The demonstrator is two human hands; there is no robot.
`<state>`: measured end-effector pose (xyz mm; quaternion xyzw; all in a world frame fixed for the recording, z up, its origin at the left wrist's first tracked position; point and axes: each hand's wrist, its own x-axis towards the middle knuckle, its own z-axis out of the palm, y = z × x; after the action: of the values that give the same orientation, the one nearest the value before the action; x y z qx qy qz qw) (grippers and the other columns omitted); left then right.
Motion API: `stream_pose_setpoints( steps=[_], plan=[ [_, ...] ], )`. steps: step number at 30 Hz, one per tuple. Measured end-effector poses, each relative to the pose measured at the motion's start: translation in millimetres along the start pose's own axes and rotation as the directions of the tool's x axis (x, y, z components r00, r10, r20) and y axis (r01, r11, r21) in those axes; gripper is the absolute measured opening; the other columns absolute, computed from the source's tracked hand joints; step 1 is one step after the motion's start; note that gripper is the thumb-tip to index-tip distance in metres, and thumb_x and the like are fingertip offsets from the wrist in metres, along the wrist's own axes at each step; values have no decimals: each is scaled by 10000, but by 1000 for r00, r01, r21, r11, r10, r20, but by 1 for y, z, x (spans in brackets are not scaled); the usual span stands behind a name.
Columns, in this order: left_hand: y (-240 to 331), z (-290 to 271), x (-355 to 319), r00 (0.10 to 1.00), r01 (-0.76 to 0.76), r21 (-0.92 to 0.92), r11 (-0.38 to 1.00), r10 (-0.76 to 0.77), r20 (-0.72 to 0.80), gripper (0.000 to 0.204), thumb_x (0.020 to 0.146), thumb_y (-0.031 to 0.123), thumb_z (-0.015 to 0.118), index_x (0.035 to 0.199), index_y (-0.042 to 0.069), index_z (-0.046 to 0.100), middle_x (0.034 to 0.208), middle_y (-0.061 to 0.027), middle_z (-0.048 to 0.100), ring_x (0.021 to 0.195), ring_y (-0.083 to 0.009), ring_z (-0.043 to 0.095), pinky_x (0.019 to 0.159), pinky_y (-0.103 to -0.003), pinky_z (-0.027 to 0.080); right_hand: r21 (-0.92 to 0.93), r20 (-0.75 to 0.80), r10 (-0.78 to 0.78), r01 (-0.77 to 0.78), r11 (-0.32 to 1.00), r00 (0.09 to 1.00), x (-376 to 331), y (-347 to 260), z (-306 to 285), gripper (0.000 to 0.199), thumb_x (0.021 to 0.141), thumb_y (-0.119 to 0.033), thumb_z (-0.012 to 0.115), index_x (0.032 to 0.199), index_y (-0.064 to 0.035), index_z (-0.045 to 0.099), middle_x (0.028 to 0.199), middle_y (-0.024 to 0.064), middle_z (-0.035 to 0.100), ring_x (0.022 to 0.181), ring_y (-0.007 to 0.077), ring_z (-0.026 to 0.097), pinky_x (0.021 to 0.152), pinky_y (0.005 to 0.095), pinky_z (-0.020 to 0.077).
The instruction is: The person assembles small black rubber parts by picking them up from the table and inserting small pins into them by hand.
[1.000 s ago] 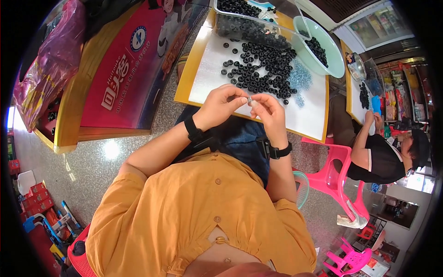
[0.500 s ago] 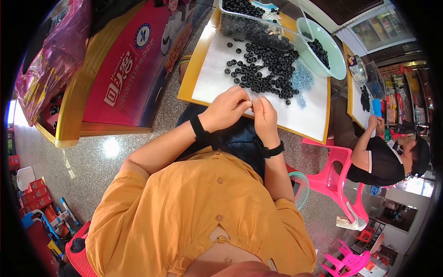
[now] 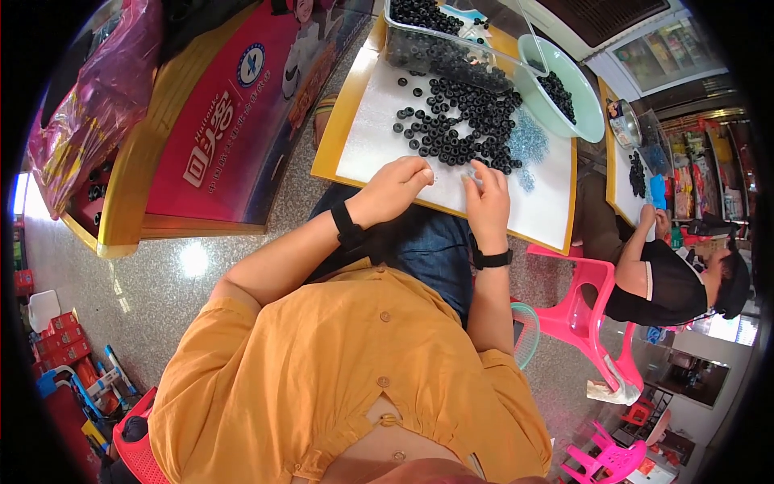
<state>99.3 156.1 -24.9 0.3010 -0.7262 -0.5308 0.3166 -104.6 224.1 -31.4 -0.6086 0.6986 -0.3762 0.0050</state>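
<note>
Many small black ring-shaped pieces [image 3: 463, 121] lie in a loose pile on a white board [image 3: 387, 153] with a yellow edge. Beside the pile, to its right, is a heap of tiny clear blue pieces [image 3: 528, 141]. Over the board's near edge, my left hand [image 3: 393, 189] is closed, thumb against forefinger; whatever sits between the tips is too small to make out. My right hand [image 3: 488, 202] is a little apart from it, thumb and fingers parted, its fingertips at the near edge of the black pile. I wear a black band on each wrist.
A clear plastic box [image 3: 447, 52] of black pieces and a pale green basin [image 3: 592, 113] stand at the board's far side. A co-worker [image 3: 665, 274] sits at another board to the right. A pink plastic chair [image 3: 576, 294] and a red-sided counter [image 3: 218, 145] flank me.
My hands were together, fingertips touching. Now my right hand has moved off to the right, its fingers parting near the black pieces, while my left stays almost in place.
</note>
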Motion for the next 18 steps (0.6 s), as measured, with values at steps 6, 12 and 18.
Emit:
stream_pose_setpoints(
  steps=[6, 12, 18],
  plan=[
    [-4, 5, 0, 984, -145, 96, 985, 154, -87, 218, 959, 212, 553, 965, 1, 604, 903, -149, 595, 844, -304, 576, 770, -373, 463, 459, 169, 175, -235, 857, 970, -9, -44, 6, 161, 935, -156, 659, 996, -7, 664, 806, 36, 628, 673, 117, 566, 599, 250, 453],
    [-11, 2, 1, 991, -98, 61, 993, 103, -84, 197, 973, 192, 574, 1025, 6, 610, 876, -78, 580, 795, -203, 569, 720, -307, 458, 675, 308, 244, -392, 625, 920, -18, -52, 12, 157, 939, -146, 666, 1004, -4, 664, 817, -12, 621, 665, 46, 516, 581, 211, 436],
    [-1, -5, 1, 916, 402, -513, 759, -330, 229, 360, 1030, 319, 488, 1198, 15, 583, 942, -56, 583, 821, -129, 581, 725, -249, 472, 321, 60, 80, -96, 942, 995, -9, -37, 3, 109, 916, -99, 634, 988, -21, 659, 862, 113, 633, 771, 245, 617, 670, 318, 491]
  ],
)
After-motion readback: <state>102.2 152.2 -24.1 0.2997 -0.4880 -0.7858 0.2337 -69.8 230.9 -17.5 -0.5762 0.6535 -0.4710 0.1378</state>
